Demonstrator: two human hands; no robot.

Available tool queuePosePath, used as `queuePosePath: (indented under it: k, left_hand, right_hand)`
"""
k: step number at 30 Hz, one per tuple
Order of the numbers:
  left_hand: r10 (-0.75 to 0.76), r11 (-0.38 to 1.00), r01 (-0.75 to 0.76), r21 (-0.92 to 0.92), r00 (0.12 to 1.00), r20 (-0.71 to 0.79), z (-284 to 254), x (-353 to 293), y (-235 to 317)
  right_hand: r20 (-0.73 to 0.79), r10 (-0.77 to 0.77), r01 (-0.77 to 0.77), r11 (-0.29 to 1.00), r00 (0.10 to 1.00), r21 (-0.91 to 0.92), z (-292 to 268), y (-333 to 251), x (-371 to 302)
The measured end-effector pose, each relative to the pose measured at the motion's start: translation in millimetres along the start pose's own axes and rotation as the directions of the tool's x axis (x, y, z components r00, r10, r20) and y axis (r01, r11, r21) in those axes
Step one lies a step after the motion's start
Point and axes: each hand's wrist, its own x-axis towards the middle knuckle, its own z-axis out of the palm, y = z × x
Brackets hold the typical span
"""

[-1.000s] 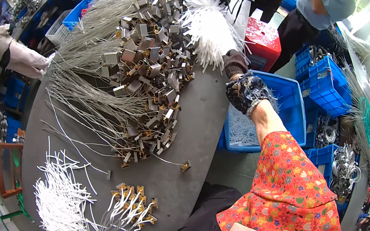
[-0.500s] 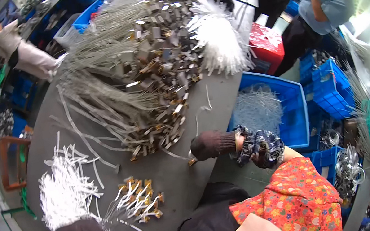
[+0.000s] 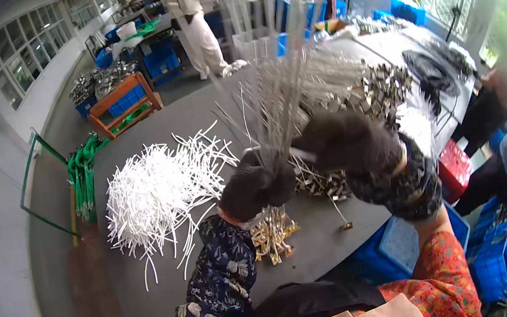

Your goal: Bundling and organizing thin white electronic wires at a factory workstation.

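My left hand, in a dark brown glove, is closed around an upright bundle of thin pale strands that fan out above it, blurred by motion. My right hand, gloved alike, is beside the bundle on its right; its fingers are smeared. Just below my left hand are brass-coloured end pieces; whether they belong to the held bundle or lie on the table, I cannot tell. To the left lies a heap of short white tubes. Behind my right hand spreads a pile of strands with metal ends.
The grey table reaches away from me. A wooden chair frame and green cords are at its left. Blue crates and a red box stand at the right. Another person stands beyond the far edge.
My view has swung to the left and up. My two hands, earlier far apart, have come together over the table, and the left now grips an upright bundle of strands.
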Motion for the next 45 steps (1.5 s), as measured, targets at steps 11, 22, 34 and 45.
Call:
queuePosePath:
  k: [11,22,34,45]
  left_hand:
    - [0.03,0.972,0.05,0.228,0.942,-0.334,15,-17,11]
    - [0.261,0.81,-0.03,0.586,0.913,-0.313,52,-14,-10]
    - [-0.008,0.941,0.081,0.328,0.976,-0.217,61,-24,-21]
    - [0.435,0.384,-0.114,0.916,0.898,-0.071,37,-24,-3]
  right_hand:
    - [0.236,0.056,0.003,0.97,0.97,-0.242,44,-97,-81]
    - [0.318,-0.089,0.256,0.805,0.944,-0.535,148,-66,1]
    - [-0.289,0.277,-0.253,0.96,0.917,0.116,97,-24,-23]
    - [-0.627,-0.07,-0.008,0.993,0.776,-0.121,103,17,-58]
